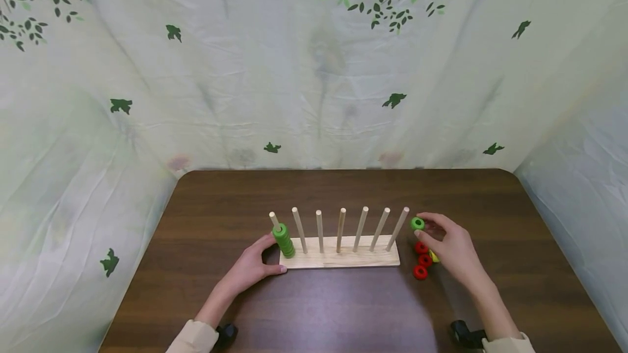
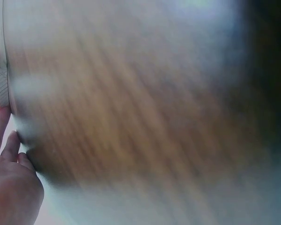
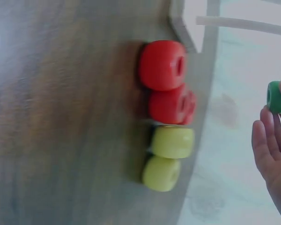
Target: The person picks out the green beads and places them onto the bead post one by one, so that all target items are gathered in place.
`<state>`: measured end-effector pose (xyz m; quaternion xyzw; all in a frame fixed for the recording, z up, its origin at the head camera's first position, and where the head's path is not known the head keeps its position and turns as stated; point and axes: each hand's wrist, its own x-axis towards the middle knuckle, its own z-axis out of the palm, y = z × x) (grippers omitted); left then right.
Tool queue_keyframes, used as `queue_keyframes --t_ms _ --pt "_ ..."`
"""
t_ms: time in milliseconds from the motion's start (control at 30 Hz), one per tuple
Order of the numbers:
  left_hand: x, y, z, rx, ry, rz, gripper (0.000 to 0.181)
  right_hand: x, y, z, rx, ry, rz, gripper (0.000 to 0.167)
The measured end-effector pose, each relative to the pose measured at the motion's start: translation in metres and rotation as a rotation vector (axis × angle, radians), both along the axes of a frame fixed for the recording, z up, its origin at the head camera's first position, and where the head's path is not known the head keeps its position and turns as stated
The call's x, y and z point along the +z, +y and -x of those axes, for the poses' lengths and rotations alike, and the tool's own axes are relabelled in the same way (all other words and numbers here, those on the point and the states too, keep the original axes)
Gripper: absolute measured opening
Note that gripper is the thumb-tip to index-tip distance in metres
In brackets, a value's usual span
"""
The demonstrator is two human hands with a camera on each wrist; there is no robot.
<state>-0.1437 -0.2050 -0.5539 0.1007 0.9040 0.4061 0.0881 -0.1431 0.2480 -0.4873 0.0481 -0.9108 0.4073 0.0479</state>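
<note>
A pale wooden peg board (image 1: 343, 259) with several upright pegs lies across the table. Several green beads (image 1: 283, 239) are stacked on its leftmost peg, whose tip shows above them. My left hand (image 1: 252, 266) grips the board's left end, thumb at the front corner and fingers behind. In the left wrist view only part of that hand (image 2: 14, 187) and the board's edge (image 2: 2, 89) appear. Between thumb and fingers, my right hand (image 1: 453, 247) pinches a single green bead (image 1: 417, 223), raised just right of the rightmost peg (image 1: 398, 227). The right wrist view shows this bead (image 3: 276, 97) too.
Three red beads (image 1: 420, 272) lie on the table right of the board, below my right hand. Two yellow beads (image 3: 172, 142) sit beside them, partly hidden in the head view. A leaf-patterned curtain (image 1: 319, 97) hangs behind the brown table (image 1: 314, 189).
</note>
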Motion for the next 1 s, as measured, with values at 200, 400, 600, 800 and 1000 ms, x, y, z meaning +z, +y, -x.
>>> queue_keyframes --t_ms 200,400,600,800,1000 --pt "-0.001 0.000 -0.001 0.004 0.005 -0.005 0.078 0.017 -0.004 -0.001 -0.002 0.045 0.036 0.037" --pt "-0.001 0.000 0.000 -0.003 0.010 -0.009 0.076 0.036 -0.010 0.002 -0.009 0.117 0.059 0.038" --pt "0.000 0.000 0.000 -0.010 0.009 -0.016 0.076 0.057 -0.014 0.005 -0.009 0.187 0.066 0.038" --pt "-0.001 0.000 0.001 -0.008 0.013 -0.008 0.077 0.079 -0.020 0.007 0.010 0.276 0.097 0.039" --pt "0.000 0.000 0.001 -0.007 0.020 -0.011 0.077 0.098 -0.033 0.007 0.063 0.316 0.148 0.042"
